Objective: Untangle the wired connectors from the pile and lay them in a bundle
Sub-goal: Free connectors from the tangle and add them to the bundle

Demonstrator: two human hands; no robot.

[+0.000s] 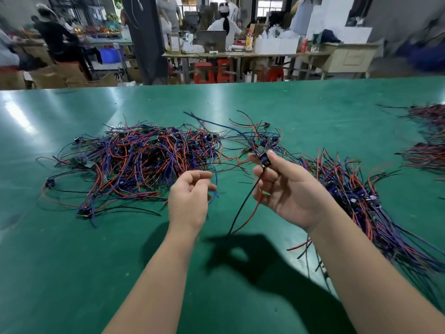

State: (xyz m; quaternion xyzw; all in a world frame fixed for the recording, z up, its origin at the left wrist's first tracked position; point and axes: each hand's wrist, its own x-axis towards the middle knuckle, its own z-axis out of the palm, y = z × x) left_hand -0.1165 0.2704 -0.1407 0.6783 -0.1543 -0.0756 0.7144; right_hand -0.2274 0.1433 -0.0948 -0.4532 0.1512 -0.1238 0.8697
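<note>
Currently: right hand (284, 189) pinches one connector (264, 161) thumb-to-forefinger above mid-tabletop (72, 261), its black and red wires (243, 208) hanging down. The left hand (190, 196) is loosely curled beside a blue wire (216, 186); can't tell if it holds it. Tangled pile (144, 160) sits mid-tabletop, laid bundle (356, 203) toward the right edge.
</note>
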